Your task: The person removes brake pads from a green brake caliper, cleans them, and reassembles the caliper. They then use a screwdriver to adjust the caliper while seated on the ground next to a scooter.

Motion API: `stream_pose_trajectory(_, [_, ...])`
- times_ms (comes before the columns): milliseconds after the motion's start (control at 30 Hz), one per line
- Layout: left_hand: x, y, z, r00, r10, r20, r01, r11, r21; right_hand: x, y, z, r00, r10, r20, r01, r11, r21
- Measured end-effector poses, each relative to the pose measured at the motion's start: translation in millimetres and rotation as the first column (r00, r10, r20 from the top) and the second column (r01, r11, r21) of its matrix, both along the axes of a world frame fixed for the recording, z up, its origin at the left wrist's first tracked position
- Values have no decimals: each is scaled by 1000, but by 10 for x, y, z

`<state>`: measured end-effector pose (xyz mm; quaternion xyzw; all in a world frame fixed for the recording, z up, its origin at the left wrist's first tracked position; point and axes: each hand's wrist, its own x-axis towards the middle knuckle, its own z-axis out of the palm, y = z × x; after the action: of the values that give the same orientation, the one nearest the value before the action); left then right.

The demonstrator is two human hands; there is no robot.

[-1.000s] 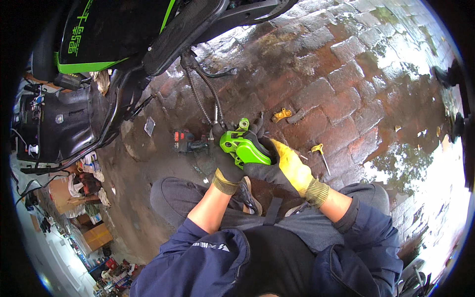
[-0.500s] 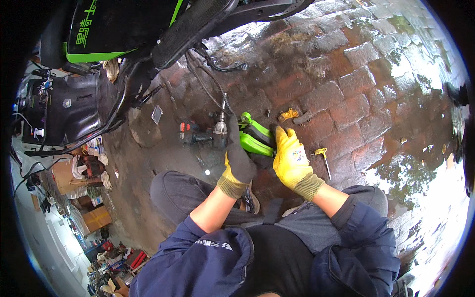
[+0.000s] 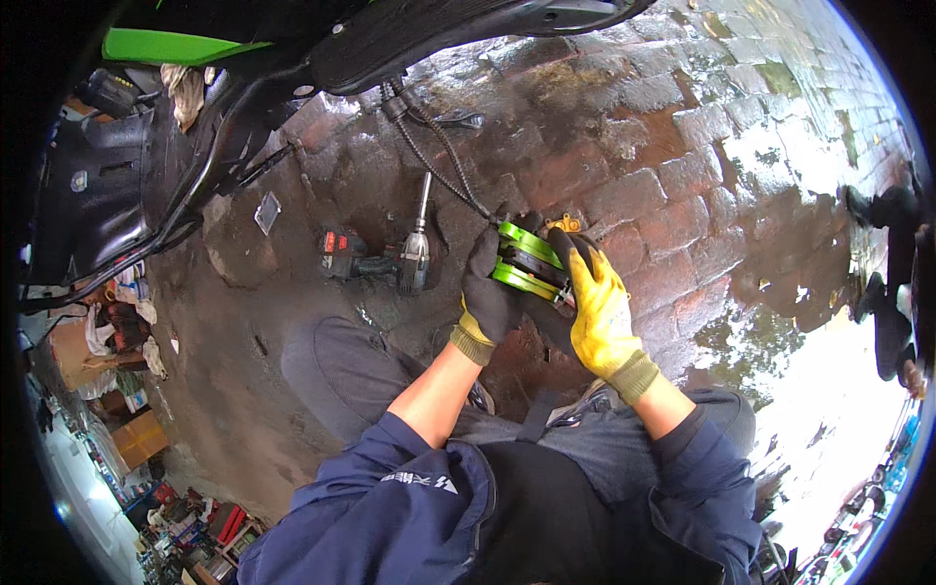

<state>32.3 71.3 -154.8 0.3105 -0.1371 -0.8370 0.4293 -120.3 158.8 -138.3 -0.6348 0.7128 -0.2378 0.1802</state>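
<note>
My left hand (image 3: 487, 296), in a yellow glove with dark grey palm, is closed on the left end of a bright green and black part (image 3: 526, 261) that looks like a brake caliper. A ribbed black hose (image 3: 450, 183) runs to its upper left corner from the dark frame above. My right hand (image 3: 599, 310), gloved alike, has its thumb and fingers bent around the part's right end. Some small metal bits show near those fingers, too small to name. Just beyond the right fingertips lies a small yellow metal piece (image 3: 565, 223), partly hidden.
A cordless power tool (image 3: 414, 261) with a long socket lies on the wet brick floor (image 3: 624, 190), left of my hands. The black and green vehicle body (image 3: 419, 44) overhangs at the upper left. Cardboard boxes (image 3: 139, 439) and clutter stand at far left.
The green part has turned slightly and shifted a little right. My right hand has moved from beside it onto its right end. The yellow-handled tool at right no longer shows.
</note>
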Motion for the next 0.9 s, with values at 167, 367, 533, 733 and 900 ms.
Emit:
stream_pose_trajectory(167, [166,-7,-120,994,-3,-108,7,999,32,349,56,214,997,14,-82,-5,995,101])
stream_pose_trajectory(367, [271,-10,-68,993,-63,-98,63,998,-5,545,167,-29,983,43,-181,-53,997,-52])
stream_pose_trajectory(533, [232,2,44,1000,-3,23,3,1000,0,605,226,-133,975,65,-214,-80,995,-61])
stream_pose_trajectory(733, [304,23,-33,1000,-16,-21,16,1000,-24,648,189,-128,972,110,-209,-134,985,-104])
stream_pose_trajectory(900, [271,44,-31,1000,22,-10,-23,999,-40,651,205,-157,972,128,-199,-150,984,-97])
